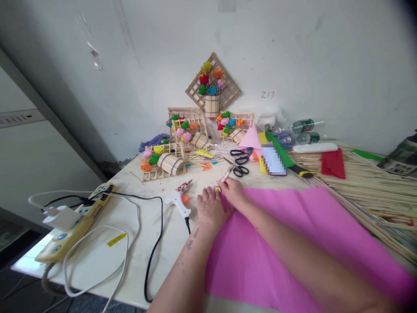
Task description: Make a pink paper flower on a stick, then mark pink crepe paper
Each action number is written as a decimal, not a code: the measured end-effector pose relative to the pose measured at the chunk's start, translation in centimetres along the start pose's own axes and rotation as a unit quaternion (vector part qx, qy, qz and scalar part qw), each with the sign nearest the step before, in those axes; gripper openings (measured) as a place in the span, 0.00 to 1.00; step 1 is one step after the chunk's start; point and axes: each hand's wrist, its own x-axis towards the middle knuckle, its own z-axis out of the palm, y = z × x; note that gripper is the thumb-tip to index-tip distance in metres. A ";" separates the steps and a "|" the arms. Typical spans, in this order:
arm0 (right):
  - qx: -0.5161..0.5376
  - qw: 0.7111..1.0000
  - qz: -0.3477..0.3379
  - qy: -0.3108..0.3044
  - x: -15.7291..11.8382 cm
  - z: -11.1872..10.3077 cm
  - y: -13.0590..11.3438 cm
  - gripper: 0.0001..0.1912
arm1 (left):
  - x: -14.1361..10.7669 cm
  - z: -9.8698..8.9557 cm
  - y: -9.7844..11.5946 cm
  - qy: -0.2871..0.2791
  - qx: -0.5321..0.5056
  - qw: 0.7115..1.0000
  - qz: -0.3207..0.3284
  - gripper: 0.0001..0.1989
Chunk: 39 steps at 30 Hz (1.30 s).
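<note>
A large magenta sheet [260, 256] lies flat over the table's front right. My left hand [210, 206] rests on its upper left corner, fingers spread, with fingertips against a small yellow piece [217, 189]. Just to the right, my right hand [232, 191] is closed around a pale pen [227, 174], whose lower end points down toward the sheet's corner. Left of my left hand lies a white glue gun [178, 203]. Scissors with dark handles [241, 171] lie behind my right hand.
Stick lattices with colourful paper flowers [171, 163] stand at the back. A yellow power strip [70, 230] and looping cables fill the left. Thin sticks [365, 191], a green-and-black tool [301, 171] and red paper [333, 163] lie right.
</note>
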 end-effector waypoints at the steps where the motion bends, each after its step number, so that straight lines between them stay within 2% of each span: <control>1: -0.002 1.000 -0.001 0.000 0.0 0.0 0.0 0.13 | 0.0 0.0 0.0 0.001 -0.001 1.000 0.000 0.39; 5: -0.004 1.000 0.001 -0.002 0.1 -0.3 -0.1 0.13 | 0.0 0.1 0.0 0.002 -0.002 1.000 0.002 0.39; 14: 0.067 0.998 0.000 -0.003 0.1 -0.7 0.4 0.12 | 0.0 0.3 0.0 0.010 0.001 1.000 -0.001 0.38; 26: 0.052 0.999 -0.012 -0.007 0.2 -0.5 0.7 0.12 | -0.1 0.2 0.0 0.021 -0.007 1.000 0.002 0.38; 33: 0.058 0.998 0.012 0.002 0.0 -0.8 0.3 0.13 | -0.1 0.1 0.0 0.022 -0.001 1.000 0.001 0.36; 39: 0.061 0.998 -0.004 -0.007 0.0 -0.6 0.6 0.12 | -0.1 0.1 0.0 0.015 -0.009 1.000 0.000 0.37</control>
